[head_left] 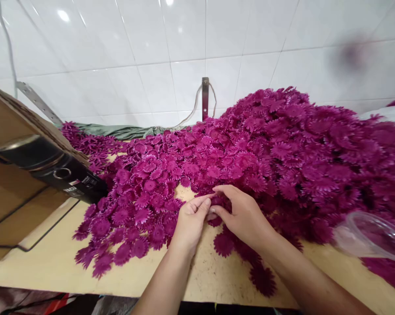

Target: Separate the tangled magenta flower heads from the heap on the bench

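Observation:
My left hand (192, 214) and my right hand (241, 212) meet over the front edge of a big pile of magenta artificial flower heads (213, 170). Thumb and forefinger of my left hand are pinched together. The fingers of my right hand curl toward them, its thumb touching or nearly touching the left fingertips. Magenta shows between the right thumb and forefinger, but I cannot tell whether it is a held flower or the pile behind. Just below my hands lie loose flower heads (223, 244), and another flower head (263, 280) rests by my right forearm.
A black cylindrical flask (75, 179) leans at the left beside a cardboard box (16, 183) and a black wire frame (46, 238). A clear plastic tub (358, 249) lies tilted at the right. Behind the pale tabletop (118, 280) stands a tiled wall (145, 87) with a metal bracket (205, 98).

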`<state>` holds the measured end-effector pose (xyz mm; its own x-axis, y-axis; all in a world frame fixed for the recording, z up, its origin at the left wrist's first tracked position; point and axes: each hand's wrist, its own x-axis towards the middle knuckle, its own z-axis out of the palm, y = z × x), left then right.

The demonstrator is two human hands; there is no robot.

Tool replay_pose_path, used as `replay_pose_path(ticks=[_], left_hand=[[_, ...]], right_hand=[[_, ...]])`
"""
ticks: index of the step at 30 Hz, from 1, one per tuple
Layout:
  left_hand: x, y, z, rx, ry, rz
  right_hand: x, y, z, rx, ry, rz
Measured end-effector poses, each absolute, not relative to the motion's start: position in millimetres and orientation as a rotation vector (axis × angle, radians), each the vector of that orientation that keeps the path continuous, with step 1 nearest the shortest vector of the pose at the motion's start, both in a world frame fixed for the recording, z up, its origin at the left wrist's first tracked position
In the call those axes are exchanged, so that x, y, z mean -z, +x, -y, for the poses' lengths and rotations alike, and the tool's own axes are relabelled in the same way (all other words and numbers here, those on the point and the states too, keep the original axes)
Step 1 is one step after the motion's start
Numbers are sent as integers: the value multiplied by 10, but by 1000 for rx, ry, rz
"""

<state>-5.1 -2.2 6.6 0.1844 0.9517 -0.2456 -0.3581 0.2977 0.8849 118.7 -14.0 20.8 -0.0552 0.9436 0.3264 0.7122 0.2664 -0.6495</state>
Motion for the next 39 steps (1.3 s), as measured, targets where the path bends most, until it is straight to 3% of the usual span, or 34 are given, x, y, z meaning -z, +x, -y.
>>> replay_pose_path(ticks=[4, 14, 23, 29, 31, 36, 39], left_hand=[[-73, -47, 45, -1095, 757, -926], [-64, 54, 57, -1193, 649, -915], [-128, -42, 105, -1278, 644, -944], [-103, -57, 66, -1296, 535, -915], [-108, -56, 57, -1274, 530, -904], [-104, -58, 84, -1185, 574, -888], [-85, -43, 97, -1172, 611, -899]], right_hand=[[-154, 1175, 133, -523, -1408, 1773], [-110, 1066, 12, -107, -1604, 1778], [-411, 1451, -335, -132, -1609, 1406], [-547, 1518, -359, 201, -1494, 1597], [-486, 1392, -219, 82, -1459, 1705], [-260, 1172, 49, -580, -1394, 1745], [-187, 1142, 61, -686, -1441, 1635]])
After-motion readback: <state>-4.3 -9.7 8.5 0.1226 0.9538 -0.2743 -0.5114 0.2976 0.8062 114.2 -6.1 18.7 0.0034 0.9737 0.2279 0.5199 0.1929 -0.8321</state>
